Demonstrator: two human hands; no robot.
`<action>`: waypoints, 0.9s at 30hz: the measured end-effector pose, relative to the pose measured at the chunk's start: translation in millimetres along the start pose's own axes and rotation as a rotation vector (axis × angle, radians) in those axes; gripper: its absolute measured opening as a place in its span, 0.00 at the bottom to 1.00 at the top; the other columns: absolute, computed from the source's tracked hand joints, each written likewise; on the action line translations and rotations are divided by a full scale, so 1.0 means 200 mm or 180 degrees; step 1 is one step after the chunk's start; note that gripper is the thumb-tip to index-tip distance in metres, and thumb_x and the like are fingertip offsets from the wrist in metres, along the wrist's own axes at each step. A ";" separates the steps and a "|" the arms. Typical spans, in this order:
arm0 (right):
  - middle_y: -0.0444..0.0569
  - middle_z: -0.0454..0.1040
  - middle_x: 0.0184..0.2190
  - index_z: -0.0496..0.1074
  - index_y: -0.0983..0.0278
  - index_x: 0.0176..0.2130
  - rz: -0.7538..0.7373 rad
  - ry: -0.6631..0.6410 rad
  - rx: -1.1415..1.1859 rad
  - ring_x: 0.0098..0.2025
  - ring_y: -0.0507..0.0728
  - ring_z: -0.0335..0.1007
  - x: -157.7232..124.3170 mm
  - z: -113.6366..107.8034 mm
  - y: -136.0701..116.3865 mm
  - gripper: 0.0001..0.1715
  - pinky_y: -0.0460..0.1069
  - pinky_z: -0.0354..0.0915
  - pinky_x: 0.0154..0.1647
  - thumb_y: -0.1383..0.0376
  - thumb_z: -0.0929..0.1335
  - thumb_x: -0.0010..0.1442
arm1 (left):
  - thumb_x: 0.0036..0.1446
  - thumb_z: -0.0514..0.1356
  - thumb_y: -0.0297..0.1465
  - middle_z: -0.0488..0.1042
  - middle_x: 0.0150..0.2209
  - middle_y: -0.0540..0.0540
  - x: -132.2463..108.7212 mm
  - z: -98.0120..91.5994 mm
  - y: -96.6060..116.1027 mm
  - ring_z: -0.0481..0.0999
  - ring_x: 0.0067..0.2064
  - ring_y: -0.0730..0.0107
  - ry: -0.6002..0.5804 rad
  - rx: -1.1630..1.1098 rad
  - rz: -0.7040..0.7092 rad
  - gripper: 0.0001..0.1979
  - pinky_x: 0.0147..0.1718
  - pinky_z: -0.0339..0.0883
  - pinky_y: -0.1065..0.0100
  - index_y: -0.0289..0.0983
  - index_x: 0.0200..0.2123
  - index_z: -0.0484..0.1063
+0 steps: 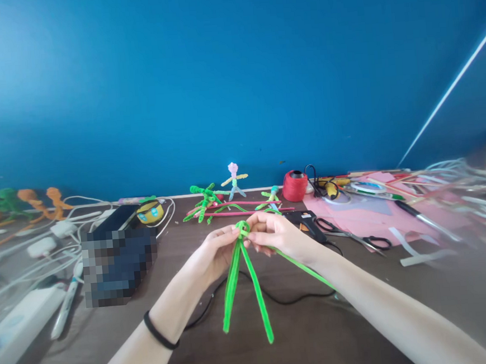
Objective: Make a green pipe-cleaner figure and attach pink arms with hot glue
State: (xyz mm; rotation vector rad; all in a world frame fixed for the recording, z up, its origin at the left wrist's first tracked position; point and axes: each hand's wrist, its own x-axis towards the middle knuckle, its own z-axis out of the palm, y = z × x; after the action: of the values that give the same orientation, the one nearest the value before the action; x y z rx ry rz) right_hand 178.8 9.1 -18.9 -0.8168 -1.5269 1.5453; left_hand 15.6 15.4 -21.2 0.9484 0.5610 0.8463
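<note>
head view: both your hands meet mid-frame above the dark table (189, 354), working on bright green pipe cleaners (258, 293). their top is bent into a small looped knot (242, 227), right between your hands. left hand (217, 248): thumb and fingers clamped on the knot from the left. right hand (281, 236): thumb and forefinger pinched on its right edge, other fingers curled below. green lengths hang from the knot in two splayed legs, a bundle to the left and one to the right; another green length runs out from under your right hand, along your right forearm. black band (159, 333) on your left wrist. black cable (294, 301) lies on the table behind the hanging ends.

behind your hands, near the blue wall (235, 81): green figure (204, 199), pastel figure (234, 180) standing upright, smaller green figure (272, 197), red spool (294, 187). to the right: scissors (352, 235) partly over pink paper (333, 214). to the left: yellow ball-like thing (149, 213) with blue eyes, a pixelated dark object (121, 264), marker (65, 308), white power strip (23, 334), orange figures (34, 205) at the far side, smeared.
</note>
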 end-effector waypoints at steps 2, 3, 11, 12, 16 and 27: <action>0.46 0.72 0.26 0.63 0.66 0.33 -0.0079 0.0011 -0.0074 0.21 0.46 0.61 0.00 0.00 0.00 0.08 0.41 0.54 0.17 0.66 0.67 0.52 | 0.48 0.60 0.27 0.72 0.23 0.46 0.00 0.00 0.00 0.71 0.27 0.71 -0.0029 0.0012 0.0026 0.06 0.31 0.61 0.70 0.30 0.24 0.73; 0.46 0.72 0.26 0.63 0.66 0.33 -0.0119 0.0020 -0.0116 0.21 0.46 0.62 0.00 0.00 0.00 0.07 0.41 0.54 0.17 0.67 0.66 0.52 | 0.48 0.60 0.28 0.72 0.23 0.46 0.00 0.00 0.00 0.71 0.27 0.71 -0.0036 0.0020 0.0033 0.06 0.32 0.61 0.70 0.30 0.24 0.73; 0.45 0.73 0.24 0.62 0.66 0.31 -0.0235 0.0163 -0.0334 0.20 0.46 0.63 0.00 0.00 0.01 0.07 0.41 0.56 0.16 0.66 0.66 0.53 | 0.51 0.56 0.31 0.72 0.25 0.44 0.00 0.00 -0.02 0.71 0.30 0.67 -0.0221 0.0156 0.0013 0.10 0.36 0.60 0.68 0.31 0.23 0.72; 0.45 0.73 0.24 0.62 0.65 0.31 -0.0224 0.0173 -0.0339 0.20 0.47 0.63 0.00 0.00 0.02 0.07 0.41 0.56 0.16 0.66 0.66 0.53 | 0.51 0.57 0.31 0.72 0.25 0.44 0.00 0.00 -0.02 0.71 0.31 0.67 -0.0237 0.0157 0.0008 0.10 0.36 0.60 0.68 0.31 0.23 0.72; 0.45 0.72 0.24 0.62 0.65 0.31 -0.0226 0.0168 -0.0427 0.21 0.47 0.64 0.00 0.00 0.02 0.07 0.41 0.57 0.17 0.65 0.66 0.53 | 0.47 0.60 0.32 0.71 0.24 0.45 0.00 0.00 -0.02 0.70 0.29 0.68 -0.0191 0.0083 0.0002 0.09 0.33 0.60 0.69 0.31 0.23 0.72; 0.43 0.69 0.20 0.62 0.66 0.32 -0.0102 0.0254 -0.0866 0.16 0.46 0.59 0.02 -0.04 0.05 0.07 0.41 0.51 0.15 0.63 0.65 0.54 | 0.50 0.58 0.33 0.70 0.35 0.49 -0.02 0.00 0.06 0.69 0.39 0.67 0.1122 0.1830 0.1038 0.05 0.40 0.62 0.65 0.39 0.30 0.68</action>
State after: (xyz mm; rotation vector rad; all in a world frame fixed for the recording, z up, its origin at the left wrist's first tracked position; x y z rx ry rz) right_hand 183.4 16.5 -28.7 -0.9889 -1.7050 1.2824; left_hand 8.9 16.6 -11.4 1.4513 1.0044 1.1874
